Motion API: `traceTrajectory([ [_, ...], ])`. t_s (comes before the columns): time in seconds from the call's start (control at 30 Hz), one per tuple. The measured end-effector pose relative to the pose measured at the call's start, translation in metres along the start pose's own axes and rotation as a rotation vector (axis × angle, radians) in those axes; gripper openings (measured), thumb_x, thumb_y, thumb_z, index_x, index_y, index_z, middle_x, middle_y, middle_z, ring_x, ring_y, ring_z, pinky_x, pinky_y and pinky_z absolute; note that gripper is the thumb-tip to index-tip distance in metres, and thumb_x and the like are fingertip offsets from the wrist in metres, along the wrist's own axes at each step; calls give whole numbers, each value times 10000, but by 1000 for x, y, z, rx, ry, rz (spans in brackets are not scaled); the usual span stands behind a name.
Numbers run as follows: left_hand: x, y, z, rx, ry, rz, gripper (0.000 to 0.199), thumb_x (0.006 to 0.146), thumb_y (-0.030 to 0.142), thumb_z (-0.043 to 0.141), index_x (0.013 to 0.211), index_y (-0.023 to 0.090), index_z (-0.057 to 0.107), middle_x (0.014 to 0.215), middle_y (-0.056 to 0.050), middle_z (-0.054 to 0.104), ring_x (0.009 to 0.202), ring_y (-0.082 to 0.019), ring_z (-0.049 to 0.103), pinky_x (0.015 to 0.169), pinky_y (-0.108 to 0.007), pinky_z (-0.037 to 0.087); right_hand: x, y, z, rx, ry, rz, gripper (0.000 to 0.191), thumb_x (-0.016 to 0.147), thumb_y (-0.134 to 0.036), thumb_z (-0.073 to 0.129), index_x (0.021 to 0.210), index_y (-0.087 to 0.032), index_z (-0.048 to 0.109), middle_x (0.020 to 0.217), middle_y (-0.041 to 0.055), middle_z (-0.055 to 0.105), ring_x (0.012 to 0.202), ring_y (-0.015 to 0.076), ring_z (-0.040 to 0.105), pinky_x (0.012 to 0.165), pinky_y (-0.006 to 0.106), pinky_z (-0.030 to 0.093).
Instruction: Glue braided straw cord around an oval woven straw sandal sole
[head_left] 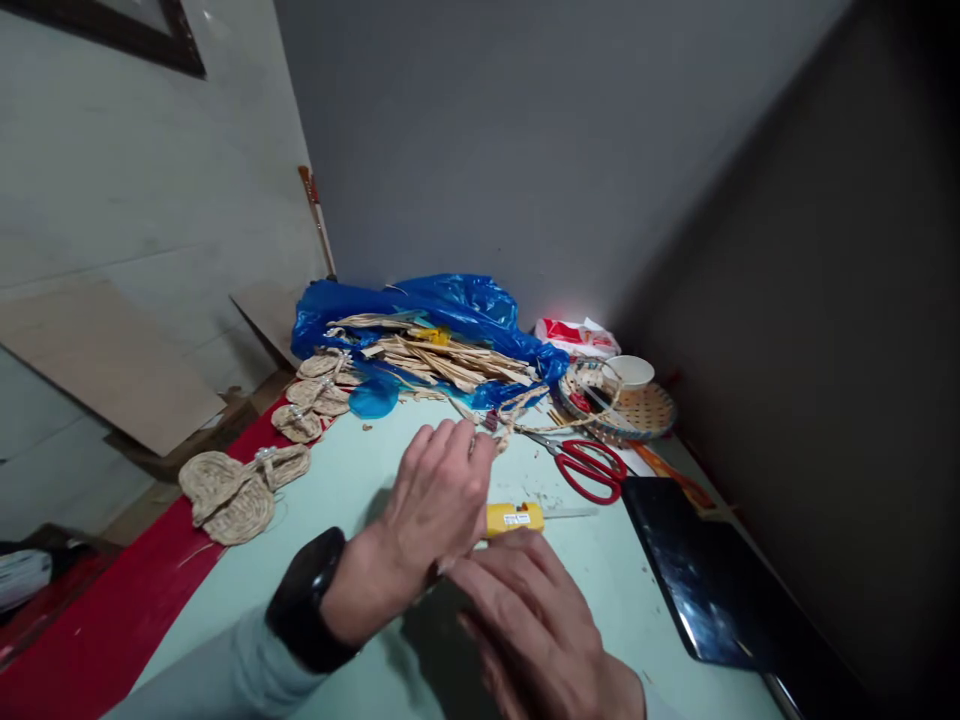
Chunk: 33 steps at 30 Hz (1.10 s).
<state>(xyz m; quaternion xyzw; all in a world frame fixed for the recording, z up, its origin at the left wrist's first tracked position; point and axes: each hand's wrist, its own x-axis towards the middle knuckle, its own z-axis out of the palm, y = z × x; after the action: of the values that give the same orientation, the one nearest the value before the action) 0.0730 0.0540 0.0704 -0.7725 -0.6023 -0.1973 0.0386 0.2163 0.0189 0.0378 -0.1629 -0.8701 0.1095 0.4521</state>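
My left hand (442,490), with a black watch on its wrist, is closed over the middle of the pale green tabletop. A braided straw cord (506,425) rises from its fingers and loops off to the right. Just below and to the right, my right hand (532,610) is closed too, its fingertips near the heel of the left hand; what they pinch is too small and hidden to name. Beyond the right hand lies a yellow tool (514,518) with a thin metal rod. Red-handled scissors (589,468) rest to the right of the left hand.
Straw strips (450,360) lie on a blue plastic bag (465,295) at the back. Woven straw pieces (240,495) line the left side by a red cloth (127,610). A woven basket (645,412) with a white bowl (630,371) and a black glossy object (705,570) are on the right.
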Motion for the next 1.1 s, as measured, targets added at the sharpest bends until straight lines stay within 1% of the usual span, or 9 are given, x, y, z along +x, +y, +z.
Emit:
traceTrajectory([
  [0.17,6,15,12,213,-2,87,333,920,364,660,1197,182,631,1211,-88,675,1028,-243,677,863,-466,591,0,-9,8,46,-32,-6,413,1085,-308,302,1414,-105,447,726,56,717,598,201,662,529,279,547],
  [0.23,4,18,17,263,-1,102,332,920,361,660,1199,183,630,1208,-87,676,1020,-241,679,854,-460,594,-4,-13,10,100,-90,127,478,1087,-399,306,1499,-170,382,742,37,737,609,199,698,566,264,578],
  [0.33,-1,21,22,299,3,157,335,921,368,659,1199,183,628,1194,-85,678,998,-234,683,837,-450,598,-14,-16,13,234,-325,342,619,1035,-470,472,1585,-255,287,838,15,793,665,208,746,666,275,631],
  [0.43,-5,24,25,305,3,233,328,923,367,657,1192,181,629,1170,-80,684,966,-223,687,812,-432,603,-23,-16,21,381,-436,407,715,975,-486,577,1583,-202,331,853,56,805,671,233,752,645,296,639],
  [0.57,-9,26,31,311,-3,275,309,922,364,659,1168,177,638,1149,-75,689,950,-218,688,801,-423,604,-28,-14,31,559,-375,331,674,1006,-407,563,1577,-139,324,805,73,805,619,184,745,646,240,614],
  [0.7,-11,27,36,302,-5,318,311,922,389,655,1147,175,643,1121,-71,693,926,-211,688,784,-413,602,-30,-13,36,659,-354,279,660,999,-267,545,1590,-202,258,793,37,805,587,158,743,657,232,612],
  [0.87,-12,28,37,309,69,337,197,917,336,669,1011,164,665,967,-28,697,837,-178,679,729,-365,590,-28,-12,29,484,-406,281,634,1013,-278,510,1591,-283,250,818,19,813,675,187,764,725,270,635],
  [0.97,-12,27,37,283,143,328,97,928,237,624,919,148,661,831,-18,662,777,-179,635,671,-333,526,-24,-15,22,428,-313,293,565,1038,-325,465,1572,-313,282,788,-7,809,617,183,758,696,259,646],
  [1.1,-13,23,38,223,206,316,174,925,134,496,811,153,627,734,-59,613,727,-220,549,631,-373,394,-22,-26,12,258,-174,444,314,1019,-266,527,1326,-334,527,757,-26,806,623,182,757,626,246,627],
])
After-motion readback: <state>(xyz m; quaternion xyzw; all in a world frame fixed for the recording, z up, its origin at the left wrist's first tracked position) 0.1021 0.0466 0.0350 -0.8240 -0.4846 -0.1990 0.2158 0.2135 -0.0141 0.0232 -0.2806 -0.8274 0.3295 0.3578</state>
